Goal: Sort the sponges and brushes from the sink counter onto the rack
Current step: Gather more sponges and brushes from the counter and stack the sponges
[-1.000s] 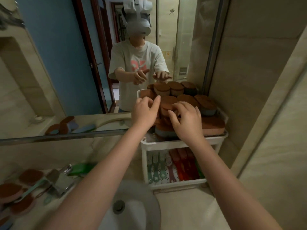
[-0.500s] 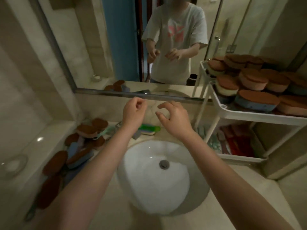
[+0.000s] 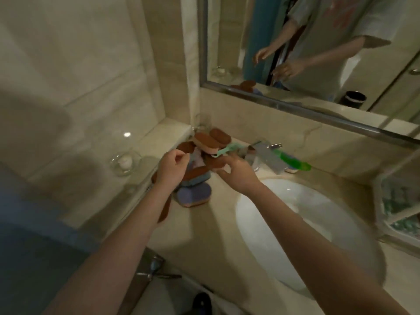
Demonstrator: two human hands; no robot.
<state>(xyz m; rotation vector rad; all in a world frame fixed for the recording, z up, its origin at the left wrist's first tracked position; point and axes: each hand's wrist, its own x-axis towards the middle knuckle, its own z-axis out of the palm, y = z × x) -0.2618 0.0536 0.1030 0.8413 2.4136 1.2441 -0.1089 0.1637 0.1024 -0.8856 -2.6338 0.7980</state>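
Left of the sink (image 3: 295, 223), over the sponge pile (image 3: 204, 142), left hand (image 3: 171, 170) curled and empty, right hand (image 3: 238, 173) bracketing a brown sponge (image 3: 214, 164), grip unclear; next, probably pinch it and carry to the rack (image 3: 379, 208).

We note the sink (image 3: 295, 223) glossy white. Left of it, sponges (image 3: 205, 142) matt, rough brown tops; faucet (image 3: 266, 153) behind, shiny metal.

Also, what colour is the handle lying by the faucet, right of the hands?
Bright green. The handle shows clearly in the head view, just beside the faucet.
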